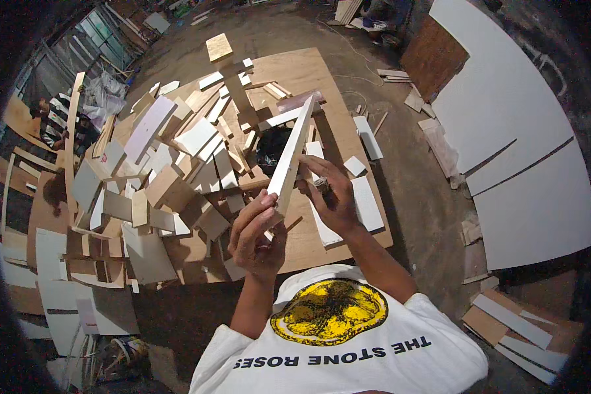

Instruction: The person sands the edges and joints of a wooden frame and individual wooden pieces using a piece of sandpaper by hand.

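Observation:
My left hand (259, 236) is closed round the near end of a long white-faced wooden strip (294, 154), which tilts up and away over the table. Beside the strip, my right hand (335, 200) has its fingers curled, with the fingertips at the strip's right edge. A small greyish thing (322, 186) shows between its thumb and fingers; its kind is unclear. Under the strip lies a dark, black-looking opening or bag (274, 148), partly hidden. White flat boards (368, 203) lie on the table to the right of my hands.
A heap of wood and white board offcuts (197, 138) covers the left of the plywood table (302, 65). An upright post (238, 92) rises behind. Large white panels (512, 144) lean at the right, near stacked boards (519, 335). Another person (56, 125) is at the far left.

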Demonstrator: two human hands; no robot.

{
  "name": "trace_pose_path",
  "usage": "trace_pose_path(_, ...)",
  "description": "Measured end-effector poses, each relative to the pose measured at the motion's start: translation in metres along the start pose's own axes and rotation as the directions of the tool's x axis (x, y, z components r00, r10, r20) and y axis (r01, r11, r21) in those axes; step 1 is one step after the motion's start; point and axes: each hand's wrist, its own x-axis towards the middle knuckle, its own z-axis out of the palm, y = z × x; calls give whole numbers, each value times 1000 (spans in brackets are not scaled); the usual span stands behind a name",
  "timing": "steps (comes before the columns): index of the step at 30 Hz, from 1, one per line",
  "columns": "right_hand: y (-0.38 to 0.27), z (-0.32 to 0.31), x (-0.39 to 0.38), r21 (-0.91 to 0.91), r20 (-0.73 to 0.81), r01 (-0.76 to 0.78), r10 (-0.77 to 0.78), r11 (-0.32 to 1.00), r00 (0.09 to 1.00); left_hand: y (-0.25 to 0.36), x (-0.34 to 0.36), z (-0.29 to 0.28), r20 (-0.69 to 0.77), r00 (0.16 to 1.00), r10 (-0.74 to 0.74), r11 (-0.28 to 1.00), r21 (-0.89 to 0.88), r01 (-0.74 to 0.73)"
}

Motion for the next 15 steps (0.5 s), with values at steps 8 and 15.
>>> trace_pose_path(8, -22, 4, -13, 57, 108, -345, 338, 937, 935, 5, -17, -25, -21, 954, -300, 950, 80, 301)
trace_pose_path(15, -26, 2, -13, 160, 205, -551, 518, 819, 830, 24, -40, -50, -44, 906, -421, 892, 162, 423)
